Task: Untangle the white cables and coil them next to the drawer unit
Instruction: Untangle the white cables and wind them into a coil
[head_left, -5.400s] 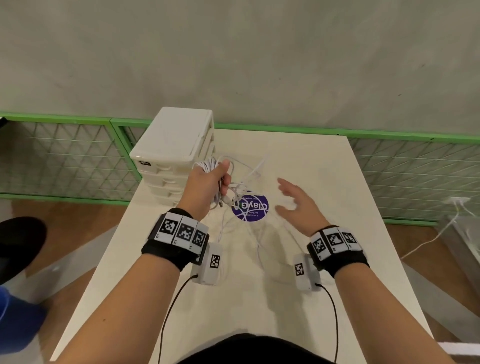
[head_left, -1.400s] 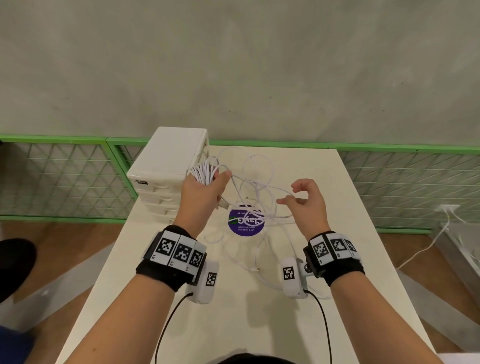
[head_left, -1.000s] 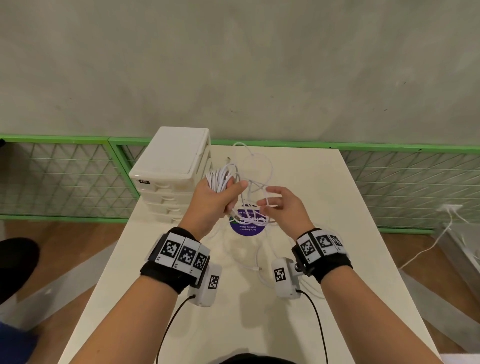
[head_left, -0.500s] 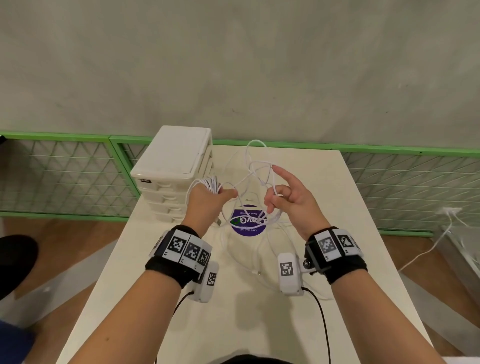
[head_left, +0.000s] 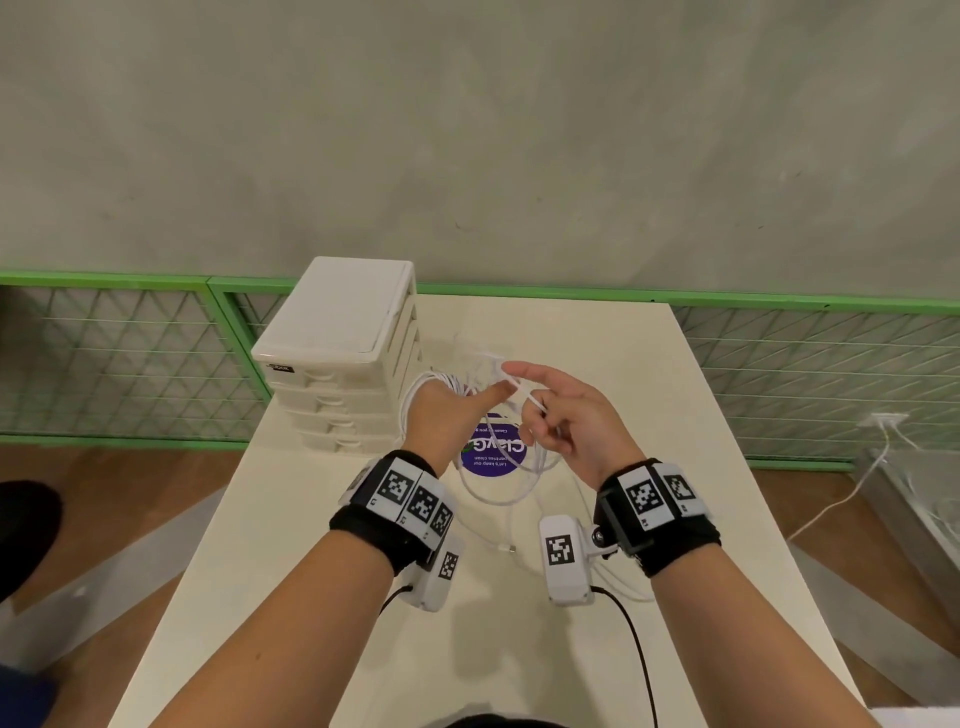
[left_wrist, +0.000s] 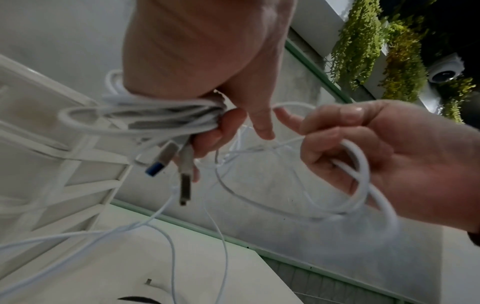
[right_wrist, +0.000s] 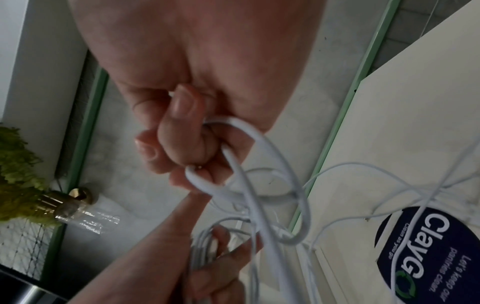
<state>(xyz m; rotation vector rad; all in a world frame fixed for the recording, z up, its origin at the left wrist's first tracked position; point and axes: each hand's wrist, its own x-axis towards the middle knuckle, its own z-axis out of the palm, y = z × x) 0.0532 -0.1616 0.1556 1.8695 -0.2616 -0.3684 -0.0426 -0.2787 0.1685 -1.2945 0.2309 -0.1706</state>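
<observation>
A fresh loop (left_wrist: 358, 185) has been brought centre-frame by the right hand (head_left: 566, 421), curled round it; the coil (left_wrist: 155, 121) stays gripped in the left hand (head_left: 447, 415), so coiling advances.

The drawer unit (head_left: 345, 358) stands at the table's (head_left: 701, 467) far left and blocks that side; loose white cables (head_left: 498, 493) lie across the middle over a round purple sticker (head_left: 493, 452); the right half and the near edge of the table offer free passage.
</observation>
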